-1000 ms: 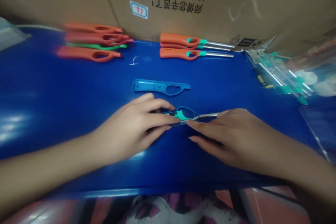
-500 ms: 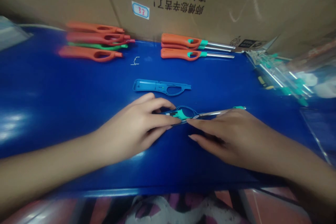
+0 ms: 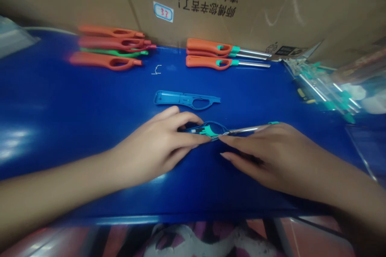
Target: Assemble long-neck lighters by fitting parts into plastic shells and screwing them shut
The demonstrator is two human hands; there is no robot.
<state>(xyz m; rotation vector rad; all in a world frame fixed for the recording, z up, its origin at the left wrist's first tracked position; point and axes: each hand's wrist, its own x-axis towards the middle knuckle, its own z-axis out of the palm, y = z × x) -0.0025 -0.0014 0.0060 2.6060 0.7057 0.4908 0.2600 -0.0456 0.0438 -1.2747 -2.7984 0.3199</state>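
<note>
In front of me lies a blue lighter half-shell point(image 3: 216, 123) with a green trigger point(image 3: 210, 130) and wires in it. My left hand point(image 3: 164, 140) is closed around its handle end, the index finger pressing along the near edge. A metal lighter tube point(image 3: 245, 129) runs from the shell to the right. My right hand point(image 3: 268, 152) is closed over that tube, with its index fingertip at the wires beside the trigger. The palm side of both hands is hidden. Just beyond, a second blue half-shell point(image 3: 171, 98) rests with its inside facing up.
Several orange, red and green lighter handles point(image 3: 105, 60) lie at the back left. Orange lighters with metal tubes point(image 3: 205, 62) lie at the back middle. Small metal pins point(image 3: 157, 70) sit between them. Tubes with green parts point(image 3: 319, 88) are heaped right. A cardboard box point(image 3: 205, 24) stands behind.
My right index fingertip has shifted slightly right along the wires, and my left index finger reaches a little further along the shell's edge. The view has moved slightly; everything else stays put.
</note>
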